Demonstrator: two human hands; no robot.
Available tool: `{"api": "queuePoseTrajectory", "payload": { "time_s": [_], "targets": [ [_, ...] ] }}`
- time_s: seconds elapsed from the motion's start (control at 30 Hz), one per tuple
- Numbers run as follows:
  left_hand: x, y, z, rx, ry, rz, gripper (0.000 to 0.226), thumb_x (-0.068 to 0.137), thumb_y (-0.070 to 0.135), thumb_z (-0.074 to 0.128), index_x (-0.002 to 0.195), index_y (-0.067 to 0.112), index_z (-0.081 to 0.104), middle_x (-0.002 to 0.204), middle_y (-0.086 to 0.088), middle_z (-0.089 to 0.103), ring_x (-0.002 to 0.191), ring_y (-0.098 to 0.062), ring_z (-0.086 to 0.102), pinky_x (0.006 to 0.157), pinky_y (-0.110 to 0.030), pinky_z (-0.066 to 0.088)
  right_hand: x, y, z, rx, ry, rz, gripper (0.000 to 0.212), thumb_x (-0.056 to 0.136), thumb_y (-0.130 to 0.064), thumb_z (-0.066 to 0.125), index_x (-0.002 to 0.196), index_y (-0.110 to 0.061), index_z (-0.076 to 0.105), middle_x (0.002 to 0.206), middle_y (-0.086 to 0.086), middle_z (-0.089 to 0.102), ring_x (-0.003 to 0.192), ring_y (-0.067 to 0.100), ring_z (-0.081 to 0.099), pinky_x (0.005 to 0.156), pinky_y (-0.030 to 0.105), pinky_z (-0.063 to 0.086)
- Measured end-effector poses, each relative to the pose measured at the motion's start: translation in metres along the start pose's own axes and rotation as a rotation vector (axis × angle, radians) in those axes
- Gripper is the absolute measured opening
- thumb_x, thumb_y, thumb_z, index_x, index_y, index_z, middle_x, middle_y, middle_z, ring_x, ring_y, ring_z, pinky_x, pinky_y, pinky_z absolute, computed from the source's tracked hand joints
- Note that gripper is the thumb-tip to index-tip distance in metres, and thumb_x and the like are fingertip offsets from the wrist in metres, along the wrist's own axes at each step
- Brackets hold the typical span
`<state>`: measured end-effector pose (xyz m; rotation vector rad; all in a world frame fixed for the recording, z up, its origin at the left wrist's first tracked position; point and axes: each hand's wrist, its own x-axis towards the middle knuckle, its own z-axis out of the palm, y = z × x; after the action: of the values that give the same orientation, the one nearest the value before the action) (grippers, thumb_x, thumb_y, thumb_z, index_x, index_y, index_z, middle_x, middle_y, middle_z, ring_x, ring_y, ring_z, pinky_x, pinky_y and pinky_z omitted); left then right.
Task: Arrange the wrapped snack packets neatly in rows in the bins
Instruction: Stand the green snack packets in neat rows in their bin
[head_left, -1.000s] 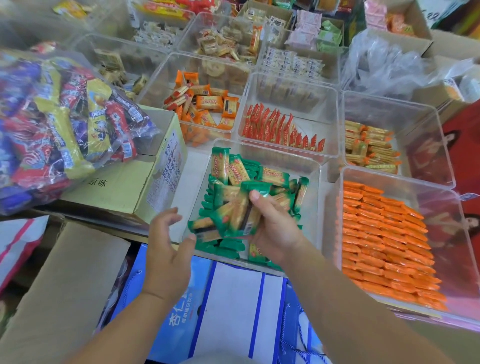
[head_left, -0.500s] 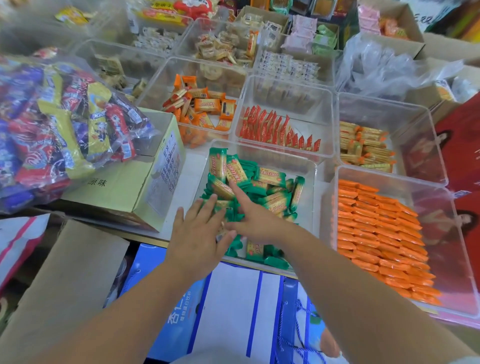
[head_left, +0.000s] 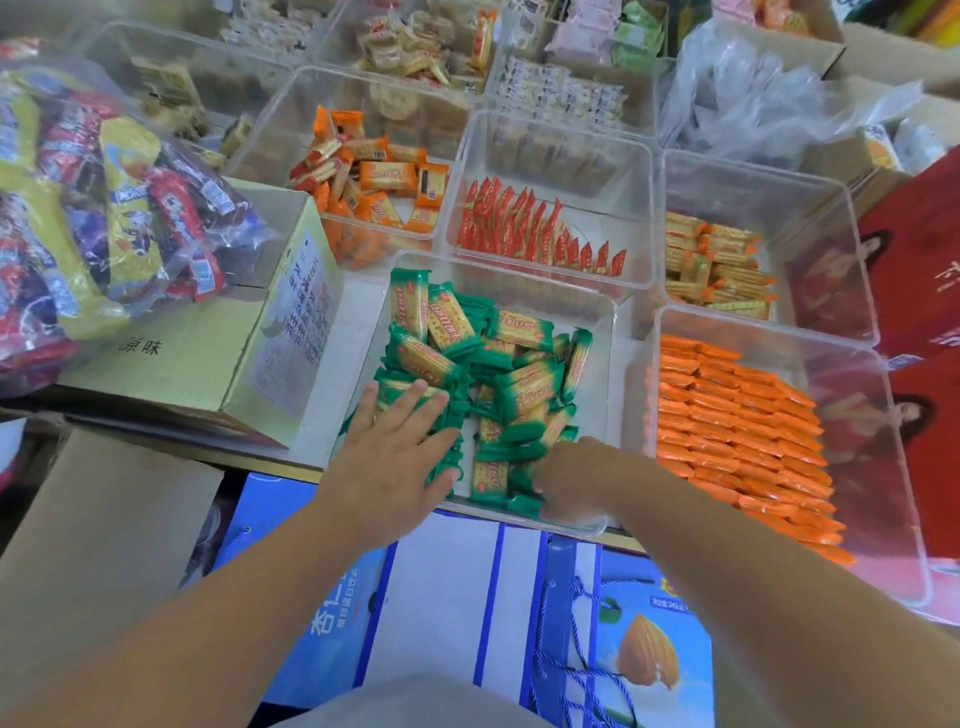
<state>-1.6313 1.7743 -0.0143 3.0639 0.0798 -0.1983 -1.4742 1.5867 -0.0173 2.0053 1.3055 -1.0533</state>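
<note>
The green wrapped packets (head_left: 519, 332) are gathered in the clear bin (head_left: 602, 312) at the middle of the table, nearest the person, and are mostly heaped rather than lined up. At the far left of the bin two packets are laid side by side with their long axes running away from the person, printed faces up. Just to their right one packet is turned crosswise, its long axis running left to right. Against the right wall a packet is stood on edge, pointing away from the person. In the middle the packets are tilted at mixed angles. The left hand (head_left: 395, 457) is laid flat on the packets at the near left of the bin, fingers straight and slightly spread, pressing on them with nothing gripped. The right hand (head_left: 571, 483) is lowered into the near right corner of the bin among the packets; its fingers are hidden, so it cannot be told whether anything is held. In the bin just to the right, orange packets (head_left: 737, 431) are stacked in tidy rows with their long axes running roughly left to right. A cardboard box (head_left: 208, 353) is set to the left of the green packets' bin.
</note>
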Motion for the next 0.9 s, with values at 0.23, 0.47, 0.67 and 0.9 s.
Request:
{"api": "queuePoseTrajectory", "payload": {
  "time_s": [0.23, 0.47, 0.67, 0.9],
  "targets": [
    [-0.002, -0.013, 0.017, -0.018, 0.001, -0.034, 0.054, 0.093, 0.051, 0.032, 0.132, 0.025, 0.058, 0.158, -0.004, 0.038, 0.148, -0.030, 0.030, 0.116, -0.064, 0.021, 0.019, -0.018, -0.005, 0.293, 0.009, -0.079, 0.031, 0.098, -0.010, 0.042, 0.125, -0.010, 0.058, 0.116, 0.013, 0.064, 0.104, 0.034, 0.059, 0.089, 0.040, 0.051],
    [-0.002, -0.017, 0.024, -0.048, 0.066, -0.031, 0.050, 0.089, 0.048, 0.040, 0.127, 0.024, 0.061, 0.155, -0.004, 0.043, 0.142, -0.031, 0.038, 0.115, -0.062, 0.024, 0.038, -0.022, -0.008, 0.392, 0.278, -0.076, 0.044, 0.099, -0.007, 0.046, 0.139, -0.019, 0.057, 0.125, 0.012, 0.065, 0.114, 0.033, 0.060, 0.082, 0.033, 0.047],
    [-0.002, -0.018, 0.026, -0.040, 0.050, -0.030, 0.049, 0.089, 0.047, 0.039, 0.127, 0.024, 0.060, 0.155, -0.005, 0.042, 0.141, -0.032, 0.039, 0.116, -0.062, 0.022, 0.043, -0.026, -0.019, -0.143, 0.390, -0.174, 0.028, 0.091, -0.004, 0.056, 0.113, -0.017, 0.066, 0.090, 0.004, 0.062, 0.077, 0.030, 0.061, 0.064, 0.040, 0.056],
    [-0.002, -0.018, 0.026, -0.025, 0.048, -0.031, 0.049, 0.090, 0.047, 0.040, 0.129, 0.024, 0.059, 0.155, -0.005, 0.041, 0.143, -0.031, 0.037, 0.116, -0.061, 0.022, 0.052, -0.003, -0.009, -0.484, 0.700, -0.314, 0.027, 0.091, -0.035, 0.059, 0.113, -0.029, 0.073, 0.128, 0.000, 0.055, 0.118, 0.028, 0.046, 0.106, 0.044, 0.032]
  ]
}}
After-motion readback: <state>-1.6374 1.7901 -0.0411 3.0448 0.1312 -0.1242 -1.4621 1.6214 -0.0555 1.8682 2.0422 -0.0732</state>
